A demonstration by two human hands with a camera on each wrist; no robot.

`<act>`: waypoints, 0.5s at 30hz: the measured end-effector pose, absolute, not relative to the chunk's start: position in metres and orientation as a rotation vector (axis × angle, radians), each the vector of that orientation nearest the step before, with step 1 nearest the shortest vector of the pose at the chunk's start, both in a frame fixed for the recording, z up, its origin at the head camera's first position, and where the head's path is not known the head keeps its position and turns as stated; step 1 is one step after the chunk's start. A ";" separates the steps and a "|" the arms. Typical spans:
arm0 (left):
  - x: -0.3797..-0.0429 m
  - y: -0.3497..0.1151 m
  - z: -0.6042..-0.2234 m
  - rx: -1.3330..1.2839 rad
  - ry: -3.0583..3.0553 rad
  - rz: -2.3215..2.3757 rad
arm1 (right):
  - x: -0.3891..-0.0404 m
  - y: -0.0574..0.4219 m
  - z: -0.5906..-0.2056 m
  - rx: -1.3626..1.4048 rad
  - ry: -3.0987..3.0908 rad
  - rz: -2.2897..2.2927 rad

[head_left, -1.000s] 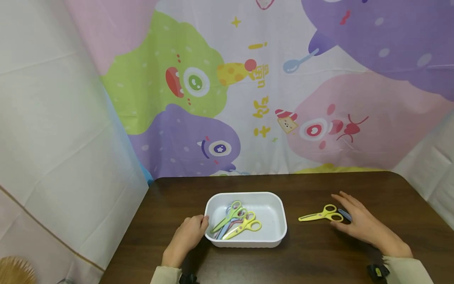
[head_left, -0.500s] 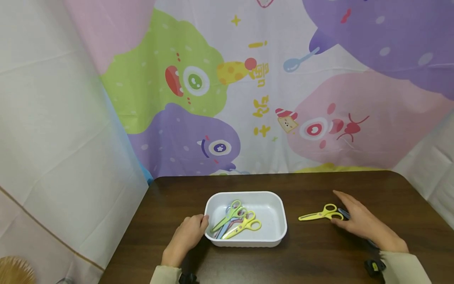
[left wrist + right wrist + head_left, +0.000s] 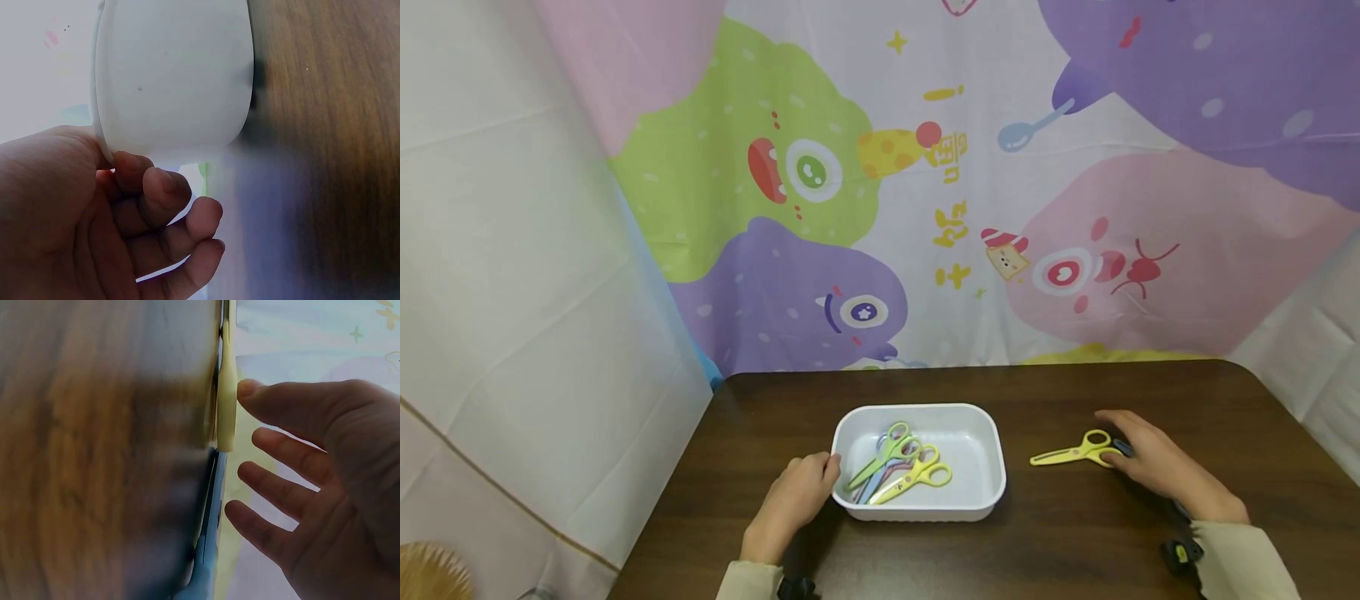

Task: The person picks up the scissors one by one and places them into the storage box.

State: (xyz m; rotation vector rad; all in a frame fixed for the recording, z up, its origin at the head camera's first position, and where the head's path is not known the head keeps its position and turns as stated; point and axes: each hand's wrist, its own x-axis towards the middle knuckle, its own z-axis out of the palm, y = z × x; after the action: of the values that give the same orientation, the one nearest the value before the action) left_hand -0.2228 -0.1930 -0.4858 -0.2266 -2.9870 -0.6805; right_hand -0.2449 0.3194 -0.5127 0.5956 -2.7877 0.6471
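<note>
My left hand (image 3: 793,498) pinches the left rim of a white plastic basin (image 3: 976,458), thumb outside and above, fingers under the lip in the left wrist view. Inside lie green scissors (image 3: 880,461), yellow scissors (image 3: 917,479) and bluish and pink ones partly hidden beneath. To the right, another pair of yellow scissors (image 3: 1067,455) lies on the table, blades pointing left. Blue scissors (image 3: 209,544) lie beside its handles, mostly covered by my right hand (image 3: 1165,467) in the head view. That hand's fingers are spread, one fingertip right at the yellow handle in the right wrist view.
The dark brown wooden table (image 3: 925,558) ends at a cartoon-printed curtain (image 3: 970,333) at the back. White cloth (image 3: 535,250) hangs on the left side. A straw-coloured round object (image 3: 433,571) shows at the lower left corner.
My right hand has moved slightly left and inward over the blue scissors, its fingers drawing nearer the yellow handles. My left hand and the basin have stayed put.
</note>
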 end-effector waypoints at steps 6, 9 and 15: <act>-0.223 -0.193 -0.485 -0.224 -2.989 -0.680 | -0.248 0.319 -0.512 0.582 -2.851 0.673; -0.223 -0.193 -0.484 -0.231 -2.994 -0.675 | -0.247 0.319 -0.513 0.561 -2.886 0.689; -0.223 -0.192 -0.485 -0.224 -2.998 -0.681 | -0.247 0.320 -0.512 0.596 -2.865 0.652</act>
State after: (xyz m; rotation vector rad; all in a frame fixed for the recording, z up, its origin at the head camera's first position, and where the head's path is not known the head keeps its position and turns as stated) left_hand -0.2234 -0.1923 -0.4853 -0.2241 -2.9985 -0.6814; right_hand -0.2472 0.3198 -0.5124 0.5957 -2.8649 0.6518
